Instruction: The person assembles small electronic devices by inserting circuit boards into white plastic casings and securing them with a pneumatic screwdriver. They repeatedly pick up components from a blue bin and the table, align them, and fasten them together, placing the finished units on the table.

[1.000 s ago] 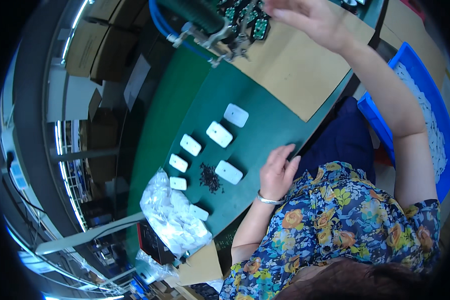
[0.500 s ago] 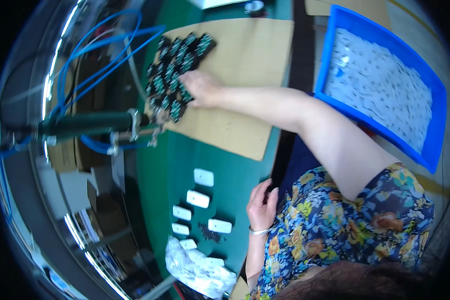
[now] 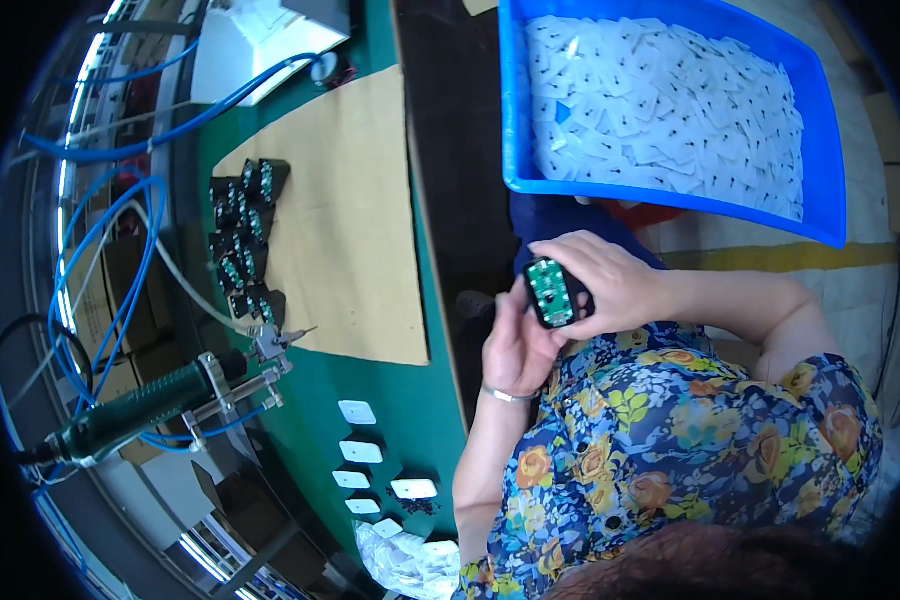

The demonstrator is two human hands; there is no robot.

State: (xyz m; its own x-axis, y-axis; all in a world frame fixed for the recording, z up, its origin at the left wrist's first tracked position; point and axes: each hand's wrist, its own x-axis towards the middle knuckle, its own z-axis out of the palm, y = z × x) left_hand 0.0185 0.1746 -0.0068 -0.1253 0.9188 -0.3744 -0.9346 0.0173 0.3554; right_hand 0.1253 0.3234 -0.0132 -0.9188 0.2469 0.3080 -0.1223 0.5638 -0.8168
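Note:
My right hand (image 3: 620, 285) holds a small black case with a green circuit board (image 3: 551, 293), its board side up, in front of my body. My left hand (image 3: 518, 345), with a bracelet at the wrist, is beside the case with its fingers stretched out along the case's left edge. Whether those fingers touch the case I cannot tell. Several more black cases with green boards (image 3: 242, 230) lie bunched at the left side of a tan cardboard sheet (image 3: 350, 250).
A blue bin (image 3: 670, 195) of white pieces stands at upper right. A green powered screwdriver (image 3: 160, 405) on an arm points over the table. White rectangular covers (image 3: 360, 451), small dark bits (image 3: 420, 506) and a clear plastic bag (image 3: 400, 560) lie on the green tabletop (image 3: 310, 430).
My right hand has come back from the bunch on the cardboard to my body, carrying one black case. My left hand has risen from the table edge to meet it. The view has shifted.

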